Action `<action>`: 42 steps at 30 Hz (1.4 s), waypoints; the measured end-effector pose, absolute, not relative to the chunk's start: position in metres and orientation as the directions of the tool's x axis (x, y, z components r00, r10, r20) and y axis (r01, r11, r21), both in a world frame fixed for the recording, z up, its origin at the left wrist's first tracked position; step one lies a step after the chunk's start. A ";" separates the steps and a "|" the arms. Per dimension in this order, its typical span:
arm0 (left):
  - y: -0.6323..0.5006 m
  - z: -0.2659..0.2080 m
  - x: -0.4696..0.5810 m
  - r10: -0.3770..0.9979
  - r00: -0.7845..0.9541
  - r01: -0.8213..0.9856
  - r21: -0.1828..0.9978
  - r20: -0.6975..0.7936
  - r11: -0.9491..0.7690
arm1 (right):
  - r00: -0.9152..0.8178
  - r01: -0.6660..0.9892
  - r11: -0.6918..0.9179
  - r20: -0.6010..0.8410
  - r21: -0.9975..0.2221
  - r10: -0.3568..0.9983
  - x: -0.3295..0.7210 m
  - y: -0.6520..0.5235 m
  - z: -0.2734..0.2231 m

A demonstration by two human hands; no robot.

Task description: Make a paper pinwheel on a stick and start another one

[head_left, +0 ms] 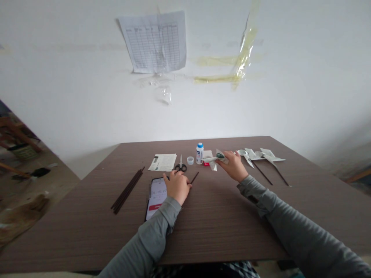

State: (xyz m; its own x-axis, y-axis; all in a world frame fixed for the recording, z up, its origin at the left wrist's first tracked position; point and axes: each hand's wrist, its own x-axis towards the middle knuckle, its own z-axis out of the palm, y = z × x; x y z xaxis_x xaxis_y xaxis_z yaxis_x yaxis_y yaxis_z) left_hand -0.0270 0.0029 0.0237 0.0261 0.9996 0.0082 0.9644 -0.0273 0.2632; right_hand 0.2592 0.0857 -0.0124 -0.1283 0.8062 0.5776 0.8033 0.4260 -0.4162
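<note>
White wall [87, 96] behind, printed sheet [156, 42] taped up far left of centre, yellowed tape strips [214, 79] right of it. Cluttered floor [55, 185] visible past the left edge. Brown wood-grain table [220, 227] runs up to the wall.

Containers: white bottle [199, 155], blue cap on, upright at far centre; contents hidden. Small translucent cup [190, 160] just left of it; can't tell what's inside. Red-and-white packet [208, 156] just right of the bottle, partly covered.

Right hand [233, 165] pinches a folded paper piece [219, 155] above the table, right of the bottle. Left hand [177, 187] is low over a dark stick [194, 177], fingers partly spread, overlapping the phone [155, 195]; can't tell if it grips the stick. Scissors [181, 167] and paper stack [164, 162] beyond it, stick bundle [127, 191] left. Two paper pinwheels [270, 155] on sticks lie far right.
</note>
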 end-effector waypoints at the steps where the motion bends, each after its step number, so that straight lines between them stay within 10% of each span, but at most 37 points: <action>1: 0.003 0.023 -0.027 1.000 0.026 0.964 0.264 0.008 -0.028 | -0.120 0.799 0.432 0.594 -0.417 0.795 0.260 0.082 -0.015; 15: 0.004 0.016 -0.028 0.995 0.068 0.945 0.315 0.072 -0.088 | -0.459 0.692 0.685 0.593 -0.229 0.662 0.297 0.045 -0.066; 42: -0.003 0.007 -0.027 0.956 0.089 0.865 0.454 0.278 -0.213 | -0.357 0.715 0.663 0.700 -0.221 0.619 0.288 0.048 -0.070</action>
State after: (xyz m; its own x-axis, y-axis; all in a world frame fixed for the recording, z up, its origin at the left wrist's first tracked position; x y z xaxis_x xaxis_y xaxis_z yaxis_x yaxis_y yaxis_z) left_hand -0.0273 -0.0034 0.0072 0.0895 0.9563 0.2783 0.8653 -0.2130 0.4537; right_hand 0.2876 0.0482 -0.0700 -0.3571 0.6186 0.6998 0.7149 0.6632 -0.2215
